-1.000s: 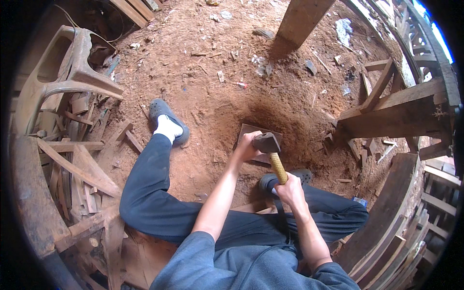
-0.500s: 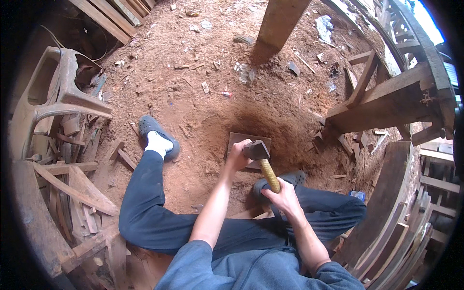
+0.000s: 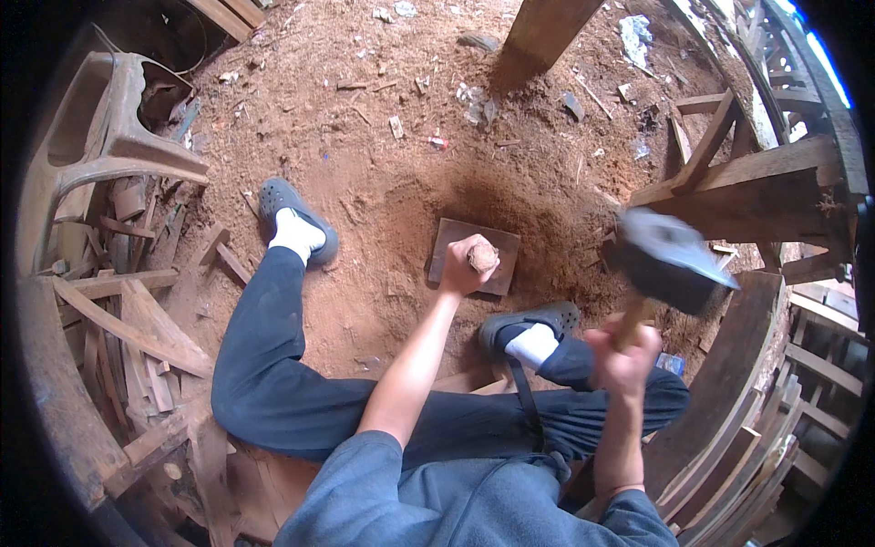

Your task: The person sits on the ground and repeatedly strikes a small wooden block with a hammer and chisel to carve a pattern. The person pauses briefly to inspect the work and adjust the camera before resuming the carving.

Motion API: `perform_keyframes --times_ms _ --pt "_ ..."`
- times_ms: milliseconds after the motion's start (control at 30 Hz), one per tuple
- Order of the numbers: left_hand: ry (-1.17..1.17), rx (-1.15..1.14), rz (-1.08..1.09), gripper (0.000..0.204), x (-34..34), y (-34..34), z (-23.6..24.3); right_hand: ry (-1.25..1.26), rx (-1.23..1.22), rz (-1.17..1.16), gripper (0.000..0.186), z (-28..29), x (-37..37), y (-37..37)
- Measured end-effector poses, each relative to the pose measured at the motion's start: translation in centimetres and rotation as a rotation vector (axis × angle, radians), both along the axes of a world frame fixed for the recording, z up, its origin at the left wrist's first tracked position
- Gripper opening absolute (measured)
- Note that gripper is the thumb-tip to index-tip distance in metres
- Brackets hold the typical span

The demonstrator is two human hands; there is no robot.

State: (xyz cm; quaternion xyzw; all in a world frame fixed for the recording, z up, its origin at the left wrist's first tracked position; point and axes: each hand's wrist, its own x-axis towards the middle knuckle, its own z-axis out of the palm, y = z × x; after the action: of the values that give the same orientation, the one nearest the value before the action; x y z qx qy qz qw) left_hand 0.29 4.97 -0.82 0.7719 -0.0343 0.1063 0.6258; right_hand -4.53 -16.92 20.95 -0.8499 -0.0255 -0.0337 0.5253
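My left hand [image 3: 463,271] is closed around an upright piece with a round, worn, brown top end [image 3: 483,259]. The rest of that piece is hidden by the fist, so its kind does not show. Beneath the fist a flat square wooden board [image 3: 453,233] lies on the dusty ground. My right hand [image 3: 625,358] grips a hammer [image 3: 677,262] by its yellowish handle. The hammer's heavy metal head is raised to the right of the board, apart from the left hand and smeared by motion.
My clog-shod feet rest either side of the board. On the left stand a plastic chair [image 3: 137,150] and scrap wood [image 3: 137,337]. A wooden post [image 3: 551,36] rises beyond the board; timber framing [image 3: 747,196] and stacked planks [image 3: 729,392] line the right.
The hammer has swung up and to the right from above my left fist, uncovering the round end there. My left hand has stayed over the board, still closed.
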Motion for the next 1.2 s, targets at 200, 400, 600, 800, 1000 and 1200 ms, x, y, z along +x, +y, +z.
perform_keyframes --times_ms 200,400,600,800,1000,1200 --pt "0.014 -0.021 0.041 0.02 0.1 -0.9 -0.8 -0.27 0.531 -0.089 0.017 4.5 -0.6 1.8" --pt "-0.052 0.038 0.078 0.015 0.0 -1.0 -0.9 0.701 -0.376 -0.047 0.014 -7.2 0.0 6.7" --pt "-0.002 -0.021 0.074 0.014 0.1 -0.8 -0.9 0.202 -0.04 -0.171 0.011 2.0 0.1 -0.3" --pt "0.019 -0.018 0.066 0.015 0.0 -1.1 -1.8 -0.058 0.079 -0.244 0.013 -0.8 -1.2 3.9" --pt "-0.047 0.047 0.11 0.01 -0.5 -2.0 -2.2 0.367 -0.337 0.023 0.013 -7.3 0.7 4.3" --pt "0.049 -0.041 0.044 0.01 -0.5 -2.4 -2.4 -0.046 0.447 -0.189 0.015 5.5 -0.2 0.0"
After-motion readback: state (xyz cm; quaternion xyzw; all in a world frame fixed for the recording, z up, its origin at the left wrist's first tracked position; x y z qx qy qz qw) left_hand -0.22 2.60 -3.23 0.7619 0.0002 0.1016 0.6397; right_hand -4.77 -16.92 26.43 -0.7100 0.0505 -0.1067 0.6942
